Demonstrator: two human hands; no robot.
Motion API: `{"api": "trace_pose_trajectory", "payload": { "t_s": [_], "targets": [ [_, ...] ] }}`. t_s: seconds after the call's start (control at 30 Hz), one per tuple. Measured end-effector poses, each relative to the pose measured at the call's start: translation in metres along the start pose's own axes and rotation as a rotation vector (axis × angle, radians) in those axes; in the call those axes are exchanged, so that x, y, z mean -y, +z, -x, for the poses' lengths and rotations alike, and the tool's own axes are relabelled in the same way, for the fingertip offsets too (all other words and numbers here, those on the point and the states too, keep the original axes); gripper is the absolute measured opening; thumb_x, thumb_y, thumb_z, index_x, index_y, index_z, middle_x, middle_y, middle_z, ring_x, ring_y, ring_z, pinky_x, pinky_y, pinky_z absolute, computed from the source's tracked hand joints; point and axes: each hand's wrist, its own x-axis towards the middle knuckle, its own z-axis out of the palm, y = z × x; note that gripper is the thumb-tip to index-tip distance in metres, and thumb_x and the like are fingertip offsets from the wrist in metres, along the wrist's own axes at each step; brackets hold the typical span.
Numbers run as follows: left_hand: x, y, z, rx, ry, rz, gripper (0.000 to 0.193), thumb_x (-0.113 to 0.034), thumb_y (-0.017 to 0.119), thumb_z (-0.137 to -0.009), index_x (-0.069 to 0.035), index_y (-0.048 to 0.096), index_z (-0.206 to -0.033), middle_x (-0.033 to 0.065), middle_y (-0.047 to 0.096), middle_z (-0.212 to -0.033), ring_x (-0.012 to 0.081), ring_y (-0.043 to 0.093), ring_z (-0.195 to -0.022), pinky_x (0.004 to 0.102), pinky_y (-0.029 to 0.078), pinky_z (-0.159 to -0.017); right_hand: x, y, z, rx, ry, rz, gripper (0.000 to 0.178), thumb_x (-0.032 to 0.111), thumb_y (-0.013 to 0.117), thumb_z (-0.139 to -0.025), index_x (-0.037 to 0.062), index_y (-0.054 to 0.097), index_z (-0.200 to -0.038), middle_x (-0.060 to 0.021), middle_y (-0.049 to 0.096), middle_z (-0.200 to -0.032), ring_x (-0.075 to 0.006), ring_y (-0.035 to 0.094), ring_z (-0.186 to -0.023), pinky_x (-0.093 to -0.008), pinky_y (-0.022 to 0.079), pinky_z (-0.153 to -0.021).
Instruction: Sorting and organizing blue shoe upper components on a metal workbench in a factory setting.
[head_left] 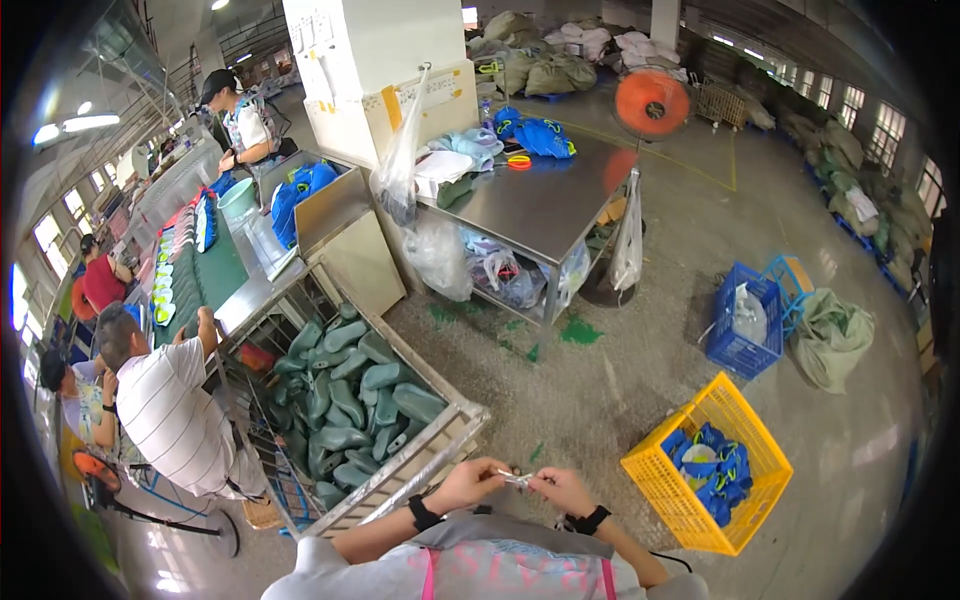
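Observation:
In front of my body, both hands meet at a small, thin whitish piece [517, 478] whose kind I cannot make out. My left hand [468, 484] pinches one end of it, and my right hand [563, 495] pinches the other. Each wrist wears a black band. Just beyond my left hand stands a metal cage cart [455, 415] heaped with dark green shoe lasts [345, 395]. To the right of my right hand, a yellow plastic crate [655, 475] holds blue shoe uppers [715, 480] with yellow-green trim.
A steel table [540, 205] ahead carries cloth and blue pieces, with plastic bags hanging off it. An orange fan [652, 104] stands behind its right corner. A blue crate [720, 335] and a green sack [832, 338] sit at right. A person in a striped shirt [180, 410] works at the conveyor, left.

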Motion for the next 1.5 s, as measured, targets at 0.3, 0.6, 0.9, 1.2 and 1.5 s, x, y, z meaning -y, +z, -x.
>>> {"api": "trace_pose_trajectory", "payload": {
  "t_s": [0.3,0.6,0.9,1.2,1.5],
  "targets": [
    [-0.019,-0.045,-0.13,-0.249,0.558,-0.12,0.037,-0.024,0.066,-0.077,-0.006,0.056,-0.109,0.0132,0.059,-0.095,0.0226,0.06,-0.075,0.0304,0.047,-0.066,0.055,-0.052,-0.153,0.37,0.094,0.154,0.027,0.026,0.047,-0.091,0.0021,0.059,-0.092,-0.0006,0.058,-0.068,-0.0065,0.051,-0.054,-0.0212,0.04,-0.05],
    [-0.022,-0.097,-0.182,-0.549,0.307,-0.059,0.024,-0.029,0.061,-0.079,-0.005,0.059,-0.08,0.0138,0.059,-0.064,0.0318,0.059,-0.059,0.0371,0.046,-0.054,0.076,-0.071,-0.272,0.221,0.378,-0.429,0.024,0.025,0.052,-0.089,0.0047,0.053,-0.077,-0.003,0.052,-0.066,-0.009,0.045,-0.051,-0.0221,0.035,-0.042],
    [-0.019,-0.105,-0.172,-0.695,0.042,0.192,0.027,-0.029,0.051,-0.086,-0.003,0.054,-0.077,0.0177,0.055,-0.062,0.0347,0.057,-0.058,0.0401,0.043,-0.052,0.102,-0.035,-0.359,0.335,0.686,-0.86,0.034,0.027,0.046,-0.089,0.0087,0.045,-0.06,-0.0071,0.05,-0.06,-0.0117,0.042,-0.044,-0.0234,0.038,-0.041],
    [-0.016,-0.099,-0.204,-0.708,0.139,-0.044,0.027,-0.028,0.047,-0.089,-0.003,0.055,-0.083,0.0162,0.055,-0.064,0.0342,0.057,-0.06,0.04,0.044,-0.054,0.04,-0.064,-0.399,0.282,0.792,-0.89,0.027,0.025,0.051,-0.087,0.0098,0.046,-0.066,0.0065,0.039,-0.046,-0.0072,0.039,-0.039,-0.0222,0.037,-0.039],
    [0.002,-0.11,-0.218,-0.694,0.002,-0.048,0.023,-0.022,0.054,-0.081,-0.008,0.056,-0.099,0.0187,0.059,-0.074,0.0369,0.058,-0.07,0.0431,0.046,-0.06,0.108,-0.186,-0.424,-0.037,0.291,-0.469,0.033,0.035,0.055,-0.085,0.0114,0.047,-0.063,-0.0031,0.047,-0.054,-0.0133,0.047,-0.045,-0.0259,0.039,-0.039]
  ]
}}
